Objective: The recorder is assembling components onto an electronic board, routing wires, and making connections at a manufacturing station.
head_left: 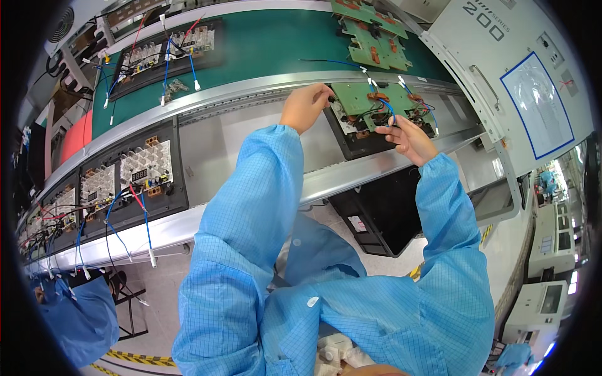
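Green circuit board on a black panel, both hands at its edges

The green circuit board (352, 95) lies over a black panel (359, 149) on the metal-railed line, just in front of the green worktop (269, 47) and near a white machine cabinet (467, 53). Its face is flat and matt, with orange-brown parts (378, 96) along it, dark and blue leads looping across, and white connectors (402, 81) at the far edge.

The tangle of leads and the right hand's fingers cover part of the board's near side, so the small components there are hard to make out. The left fingertips are partly hidden at the corner.

The left hand (307, 105) reaches in with bent wrist, fingers curled at the panel's far left corner; whether it grips anything cannot be told. The right hand (406, 138) is turned palm up, thumb and forefinger nearly closed, pinching a blue wire (390, 108).
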`<state>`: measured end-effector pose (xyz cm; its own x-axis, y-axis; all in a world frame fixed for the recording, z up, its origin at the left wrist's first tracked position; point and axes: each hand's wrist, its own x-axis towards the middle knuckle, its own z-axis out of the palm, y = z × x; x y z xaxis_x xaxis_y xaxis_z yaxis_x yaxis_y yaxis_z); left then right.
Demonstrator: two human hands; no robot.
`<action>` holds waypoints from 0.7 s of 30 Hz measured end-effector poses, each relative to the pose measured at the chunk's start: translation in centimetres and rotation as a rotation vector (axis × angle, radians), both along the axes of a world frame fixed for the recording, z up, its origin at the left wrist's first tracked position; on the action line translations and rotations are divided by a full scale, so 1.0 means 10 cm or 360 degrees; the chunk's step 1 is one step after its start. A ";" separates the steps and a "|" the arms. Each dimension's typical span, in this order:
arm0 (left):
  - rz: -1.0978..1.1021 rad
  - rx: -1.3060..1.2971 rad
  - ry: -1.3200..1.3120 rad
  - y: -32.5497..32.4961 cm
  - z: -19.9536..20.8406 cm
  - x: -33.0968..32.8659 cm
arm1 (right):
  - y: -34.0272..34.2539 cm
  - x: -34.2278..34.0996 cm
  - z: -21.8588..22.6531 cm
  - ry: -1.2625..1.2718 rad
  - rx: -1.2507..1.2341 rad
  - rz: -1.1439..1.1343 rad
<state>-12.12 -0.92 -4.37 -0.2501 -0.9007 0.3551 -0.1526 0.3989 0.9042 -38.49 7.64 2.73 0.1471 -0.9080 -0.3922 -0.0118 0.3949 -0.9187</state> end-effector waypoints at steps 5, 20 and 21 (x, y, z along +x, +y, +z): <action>-0.0048 -0.0001 0.0004 0.01 0.02 -0.03 | -0.05 -0.06 -0.34 -0.0027 -0.0137 0.0003; -0.0057 0.0004 -0.0002 0.00 0.02 0.04 | -0.21 -1.26 0.47 0.1379 -0.0505 -0.0260; -0.0032 -0.0029 -0.0043 0.02 0.03 0.03 | -0.26 -1.33 0.43 0.1186 -0.0110 -0.0059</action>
